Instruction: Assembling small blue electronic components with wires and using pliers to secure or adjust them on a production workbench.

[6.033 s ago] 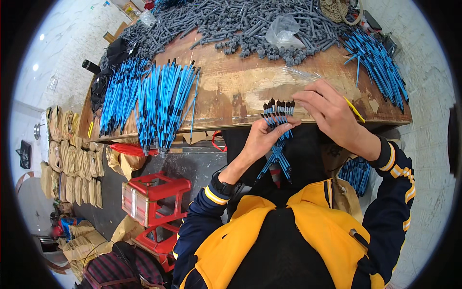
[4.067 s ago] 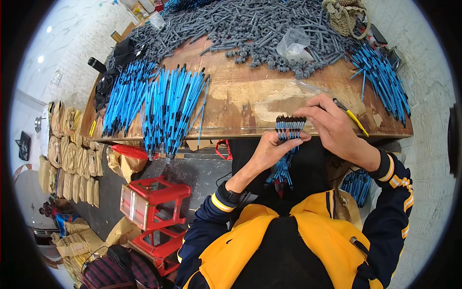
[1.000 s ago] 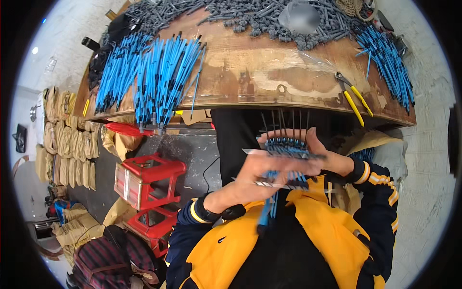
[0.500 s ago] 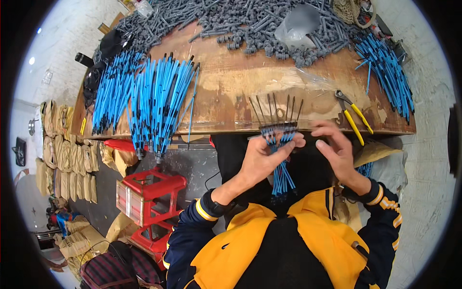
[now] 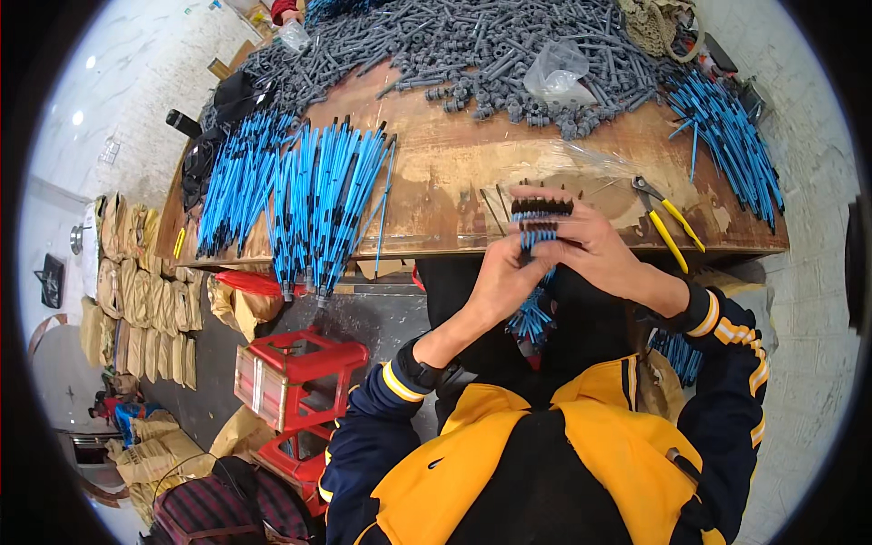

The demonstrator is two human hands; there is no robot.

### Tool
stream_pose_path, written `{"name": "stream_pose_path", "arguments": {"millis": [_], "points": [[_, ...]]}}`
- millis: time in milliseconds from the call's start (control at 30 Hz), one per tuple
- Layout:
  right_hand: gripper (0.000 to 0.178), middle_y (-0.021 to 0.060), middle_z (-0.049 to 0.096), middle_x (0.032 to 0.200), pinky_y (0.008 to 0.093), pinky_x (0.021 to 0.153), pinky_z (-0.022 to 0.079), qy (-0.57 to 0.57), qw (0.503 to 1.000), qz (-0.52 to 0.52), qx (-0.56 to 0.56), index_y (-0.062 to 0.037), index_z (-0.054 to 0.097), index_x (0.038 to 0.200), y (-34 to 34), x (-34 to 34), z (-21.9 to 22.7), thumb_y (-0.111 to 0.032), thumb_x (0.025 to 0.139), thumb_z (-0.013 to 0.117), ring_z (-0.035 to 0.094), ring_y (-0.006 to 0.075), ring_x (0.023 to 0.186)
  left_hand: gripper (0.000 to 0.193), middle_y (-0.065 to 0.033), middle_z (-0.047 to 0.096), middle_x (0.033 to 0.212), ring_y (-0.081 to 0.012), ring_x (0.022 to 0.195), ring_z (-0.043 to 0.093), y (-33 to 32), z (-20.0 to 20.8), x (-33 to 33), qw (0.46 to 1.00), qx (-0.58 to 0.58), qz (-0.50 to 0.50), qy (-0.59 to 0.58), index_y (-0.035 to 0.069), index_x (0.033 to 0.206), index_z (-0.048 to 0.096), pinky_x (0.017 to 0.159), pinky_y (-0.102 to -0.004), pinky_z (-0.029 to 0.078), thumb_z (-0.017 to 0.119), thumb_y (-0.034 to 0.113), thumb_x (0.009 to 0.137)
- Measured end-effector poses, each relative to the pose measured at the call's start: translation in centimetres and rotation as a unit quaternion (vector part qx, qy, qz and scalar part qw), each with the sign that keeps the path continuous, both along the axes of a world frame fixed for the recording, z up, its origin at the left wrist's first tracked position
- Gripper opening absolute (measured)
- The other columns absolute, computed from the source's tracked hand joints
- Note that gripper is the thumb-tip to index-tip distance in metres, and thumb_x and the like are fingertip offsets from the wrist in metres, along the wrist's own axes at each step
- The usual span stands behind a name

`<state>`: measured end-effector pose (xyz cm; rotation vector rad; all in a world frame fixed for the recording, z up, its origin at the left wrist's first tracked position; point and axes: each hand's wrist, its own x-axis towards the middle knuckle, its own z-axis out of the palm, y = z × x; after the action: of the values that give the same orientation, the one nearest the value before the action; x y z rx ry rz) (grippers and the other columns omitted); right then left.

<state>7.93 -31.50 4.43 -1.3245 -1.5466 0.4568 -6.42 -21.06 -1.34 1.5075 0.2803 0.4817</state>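
A bundle of thin blue rods with black bands and dark ends (image 5: 530, 320) is held between my two hands, just in front of the table's near edge. My left hand (image 5: 505, 274) closes around it from the left, thumb across the rods. From the right, my right hand (image 5: 592, 243) wraps over the upper part, its fingers partly smeared by motion. Black ends line up in a row between the hands, and the rods' lower ends spread out below. Behind my left hand, a few thin dark prongs (image 5: 493, 207) show at the table's edge; my hands cover the rest.
Yellow-handled cutters (image 5: 669, 222) lie right of my hands on the wooden table (image 5: 436, 173). Blue rods are heaped at the left (image 5: 331, 200) and right (image 5: 731, 150). Grey plastic fittings (image 5: 409, 45) cover the back. Red stools (image 5: 304, 372) stand below left.
My right hand has come in from the right and closed around the bundle. The rods in my left hand have bunched closer together. The view has shifted slightly.
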Motion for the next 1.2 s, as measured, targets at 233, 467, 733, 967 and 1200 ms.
{"name": "stream_pose_path", "arguments": {"millis": [233,467,733,967,1200], "points": [[0.022,0.0089,0.069,0.097,0.0326,0.083,0.046,0.146,0.980,-0.044,-0.131,-0.0059,0.071,0.109,0.9,0.4,-1.6,-0.018,0.091,0.067,0.059,0.0199,0.092,0.018,0.0048,0.057,0.079,-0.0031,0.067,0.046,-0.2,0.2,-0.9,0.990,-0.128,-0.005,0.053,0.004,0.109,0.065,0.054,-0.0215,0.036,0.069,0.009,0.092],[0.020,0.0074,0.068,0.095,0.0328,0.081,0.046,0.127,0.985,-0.030,-0.116,-0.0066,0.072,0.107,1.5,-1.0,-0.9,-0.018,0.091,0.067,0.059,0.0206,0.090,0.049,-0.0118,0.067,0.111,-0.0217,0.091,0.062,1.1,-1.8,-4.8,0.936,0.237,0.254,0.063,0.005,0.125,0.060,0.078,-0.0319,0.051,0.078,0.010,0.080],[0.019,0.0109,0.067,0.107,0.0339,0.085,0.047,0.052,0.993,-0.033,-0.102,-0.0056,0.071,0.105,0.7,-2.0,-1.3,-0.009,0.088,0.067,0.061,0.0258,0.104,0.052,-0.0121,0.054,0.140,-0.0340,0.136,0.043,4.5,-1.0,0.2,0.917,0.397,-0.019,-0.011,0.014,0.121,0.067,0.112,-0.0451,0.037,0.082,0.023,0.072],[0.026,0.0098,0.062,0.121,0.0384,0.086,0.049,0.054,0.998,0.016,-0.035,-0.0065,0.070,0.106,-1.0,-2.7,-2.3,0.001,0.082,0.066,0.060,0.0303,0.109,0.047,-0.0096,0.053,0.142,-0.0319,0.136,0.044,4.3,-0.6,0.0,0.881,0.468,-0.069,-0.002,0.018,0.119,0.068,0.111,-0.0439,0.038,0.078,0.032,0.075],[0.026,0.0091,0.061,0.125,0.0402,0.088,0.050,0.011,1.000,0.014,0.001,-0.0061,0.069,0.104,-1.3,-2.2,-4.4,0.004,0.080,0.067,0.060,0.0325,0.110,0.050,-0.0102,0.048,0.147,-0.0325,0.141,0.038,4.8,0.1,0.9,0.860,0.495,-0.127,0.008,0.010,0.128,0.064,0.114,-0.0441,0.033,0.066,0.031,0.082]]}}
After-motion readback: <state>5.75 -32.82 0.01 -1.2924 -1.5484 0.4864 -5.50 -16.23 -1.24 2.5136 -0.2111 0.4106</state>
